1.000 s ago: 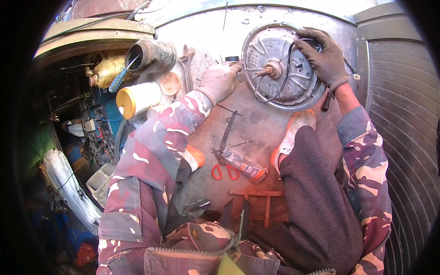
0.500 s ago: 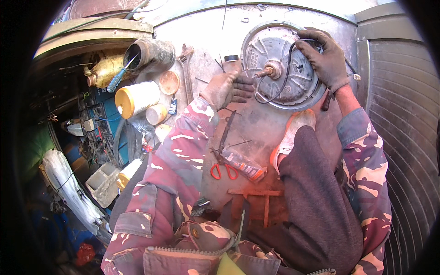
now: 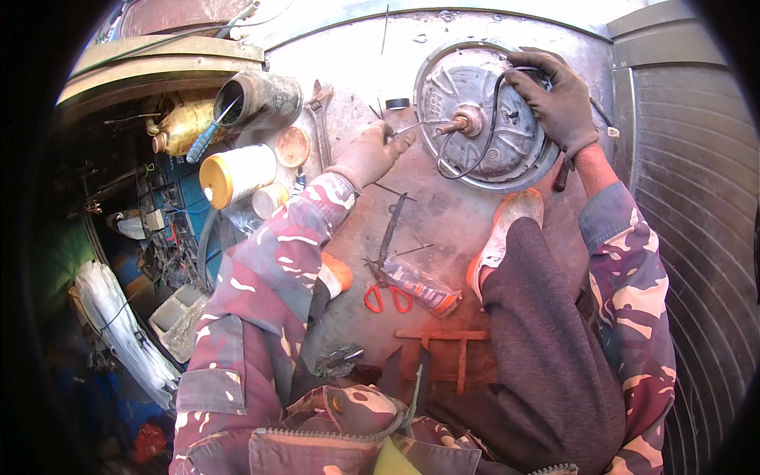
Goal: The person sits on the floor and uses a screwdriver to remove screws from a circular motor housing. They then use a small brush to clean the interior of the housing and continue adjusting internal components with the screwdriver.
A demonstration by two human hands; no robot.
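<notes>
A round grey metal hub casing (image 3: 449, 89) stands at the top centre, with a threaded shaft (image 3: 467, 123) at its middle and a looped black cable (image 3: 457, 172) over its face. My gloved right hand (image 3: 550, 99) grips its upper right edge and the cable, fingers curled. My gloved left hand (image 3: 368, 154) is left of the hub, thumb and fingers pinched on a thin metal rod (image 3: 419, 127) that reaches toward the shaft. A black-topped cylinder (image 3: 397, 104) stands just above that hand. A dark-handled tool (image 3: 560, 176) lies below my right hand.
An adjustable wrench (image 3: 318, 111), yellow-lidded container (image 3: 237, 170), open metal cylinder (image 3: 265, 103) with a screwdriver (image 3: 207, 134), yellow jug (image 3: 182, 127) and concrete block (image 3: 178, 321) are on the left. Red-handled scissors (image 3: 386, 297) and a packet (image 3: 423, 289) lie between my feet. A metal shutter (image 3: 689, 237) lines the right.
My left hand moved toward me with fingers spread half a second ago, then moved back up and left and closed on the thin rod. My right hand has barely moved.
</notes>
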